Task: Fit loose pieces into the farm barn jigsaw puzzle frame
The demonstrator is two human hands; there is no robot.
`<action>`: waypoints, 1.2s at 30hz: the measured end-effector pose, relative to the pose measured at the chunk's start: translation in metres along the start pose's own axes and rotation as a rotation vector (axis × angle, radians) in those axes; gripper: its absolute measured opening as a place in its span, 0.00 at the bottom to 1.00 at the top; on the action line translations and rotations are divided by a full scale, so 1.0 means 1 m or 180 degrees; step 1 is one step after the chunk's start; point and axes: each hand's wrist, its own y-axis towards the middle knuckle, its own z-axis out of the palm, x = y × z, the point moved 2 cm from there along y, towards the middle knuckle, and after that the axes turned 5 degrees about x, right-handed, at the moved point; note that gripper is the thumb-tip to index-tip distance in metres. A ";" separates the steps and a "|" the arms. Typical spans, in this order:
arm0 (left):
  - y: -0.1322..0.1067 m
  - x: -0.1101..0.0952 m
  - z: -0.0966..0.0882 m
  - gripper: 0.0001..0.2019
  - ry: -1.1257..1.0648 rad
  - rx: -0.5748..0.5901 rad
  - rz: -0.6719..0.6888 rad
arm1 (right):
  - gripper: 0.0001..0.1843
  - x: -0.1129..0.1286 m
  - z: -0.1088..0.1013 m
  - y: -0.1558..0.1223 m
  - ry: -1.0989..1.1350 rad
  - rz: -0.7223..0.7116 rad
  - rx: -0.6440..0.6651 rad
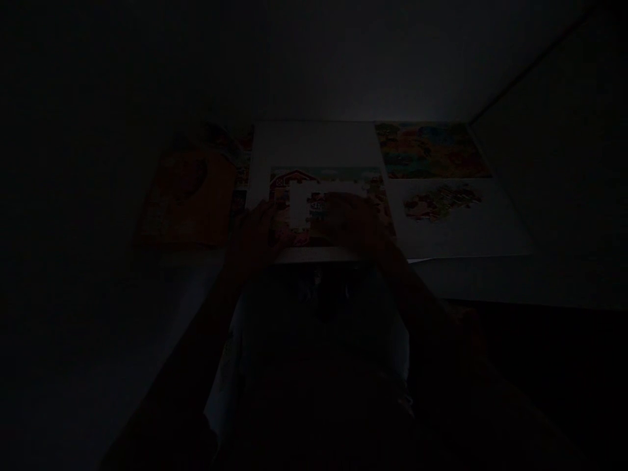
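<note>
The view is very dark. A partly assembled jigsaw puzzle (331, 174) lies in front of me, its picture border showing a red barn at the upper left. Within the border is a bare white area with a small joined cluster of puzzle pieces (316, 207). My left hand (252, 235) rests at the puzzle's left edge, fingers spread and thumb along the lower edge. Over the middle and right of the puzzle lies my right hand (356, 222), its fingers stretched left beside the cluster. Thumb and fingers look apart; what lies under the palm is hidden.
To the left lies an orange package or bag (191, 199), with colourful printed items (244, 157) beside it. At the back right is a colourful picture sheet (432, 150). In front of that, loose puzzle pieces (439, 201) are heaped on a white board (466, 235).
</note>
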 end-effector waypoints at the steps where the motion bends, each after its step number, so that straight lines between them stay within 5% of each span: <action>1: 0.000 0.000 0.000 0.39 -0.0003 0.0002 -0.0014 | 0.33 0.008 0.005 -0.004 -0.0042 0.0008 0.0006; 7: 0.000 0.000 0.001 0.39 -0.0012 -0.0037 0.0015 | 0.32 0.031 0.025 -0.013 -0.0180 0.0099 0.0090; 26: -0.001 -0.001 0.000 0.38 0.0006 -0.0068 0.0038 | 0.26 0.036 0.023 -0.017 -0.0373 0.0122 -0.0195; 30: 0.001 0.002 0.001 0.38 0.0026 -0.0104 0.0092 | 0.21 0.007 -0.001 -0.039 -0.0508 0.0427 -0.0542; 36: 0.006 0.004 0.000 0.40 -0.0069 -0.0118 0.0078 | 0.30 -0.096 -0.054 -0.097 -0.0859 0.1617 -0.0899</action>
